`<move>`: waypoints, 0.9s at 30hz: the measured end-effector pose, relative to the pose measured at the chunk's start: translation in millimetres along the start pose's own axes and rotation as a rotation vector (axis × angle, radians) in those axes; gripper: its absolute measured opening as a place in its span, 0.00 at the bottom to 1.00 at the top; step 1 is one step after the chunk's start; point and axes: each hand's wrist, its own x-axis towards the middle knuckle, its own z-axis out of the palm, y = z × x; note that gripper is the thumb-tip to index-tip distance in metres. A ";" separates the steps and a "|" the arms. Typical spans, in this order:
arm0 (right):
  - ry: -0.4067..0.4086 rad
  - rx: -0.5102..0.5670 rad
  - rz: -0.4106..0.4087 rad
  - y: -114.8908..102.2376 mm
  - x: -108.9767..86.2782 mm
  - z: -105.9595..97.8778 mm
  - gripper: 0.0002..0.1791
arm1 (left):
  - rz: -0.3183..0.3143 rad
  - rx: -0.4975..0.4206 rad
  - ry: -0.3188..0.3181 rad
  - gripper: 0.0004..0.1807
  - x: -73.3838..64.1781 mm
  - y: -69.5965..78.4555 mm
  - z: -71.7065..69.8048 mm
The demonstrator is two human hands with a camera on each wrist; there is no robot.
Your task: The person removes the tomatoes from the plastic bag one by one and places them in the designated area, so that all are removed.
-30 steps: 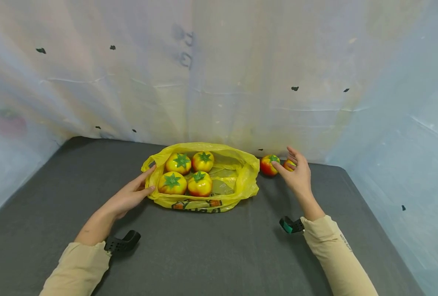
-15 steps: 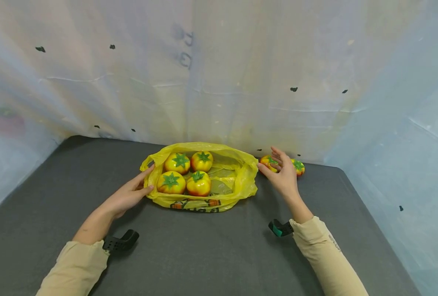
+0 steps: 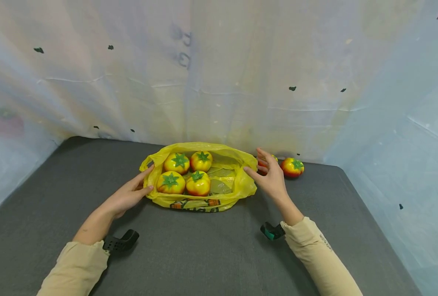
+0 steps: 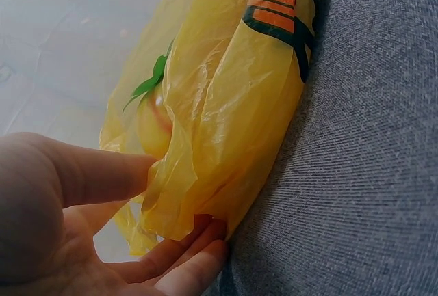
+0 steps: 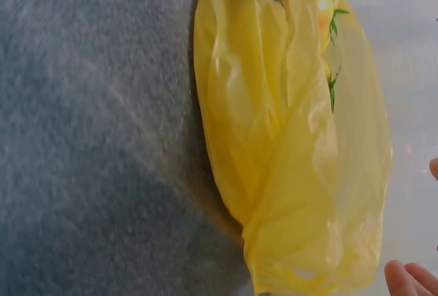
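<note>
A yellow plastic bag [image 3: 230, 202] lies with its mouth spread wide, and several yellow-red tomatoes [image 3: 171, 183] with green star-shaped tops sit in its left half. At the bag's left end, my left hand [image 3: 125, 198] pinches the rim; in the left wrist view the thumb [image 4: 109, 175] is on one side and the fingers reach under the plastic. My right hand [image 3: 273, 179] is beside the bag's right end, fingers spread and the thumb tip right at the rim. Behind it a tomato [image 3: 275, 158] is partly hidden. Another tomato [image 3: 292, 167] rests just right of that hand.
A dark grey table [image 3: 204, 255] carries everything. Close behind the bag rises a pale plastic sheet wall [image 3: 226, 82], with a bluish sheet [image 3: 396, 185] along the right side. Black straps [image 3: 272, 231] sit around both wrists.
My right hand has moved left from the loose tomatoes to the bag's right end, uncovering the farther-right tomato and partly covering the other. My left hand stays on the rim.
</note>
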 end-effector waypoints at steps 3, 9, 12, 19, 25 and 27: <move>-0.014 -0.008 -0.017 -0.4 -0.5 4.4 0.37 | 0.000 -0.004 -0.001 0.38 -0.1 -0.7 -0.3; -0.051 0.004 -0.053 -2.0 -2.2 14.4 0.37 | 0.002 -0.011 -0.004 0.38 -0.6 -0.3 -0.3; -0.071 -0.002 -0.053 -4.0 -2.8 19.7 0.37 | 0.003 -0.010 -0.003 0.37 -0.3 0.4 0.0; -0.132 0.025 -0.036 -9.2 -5.0 31.1 0.37 | -0.003 -0.005 -0.003 0.37 -0.6 0.0 0.5; -0.169 0.061 -0.048 -10.0 -5.9 39.9 0.37 | 0.003 -0.006 0.001 0.37 -0.2 -0.9 0.3; -0.185 0.067 -0.045 -9.5 -5.1 43.2 0.37 | 0.003 -0.005 0.002 0.37 0.0 -1.1 -0.1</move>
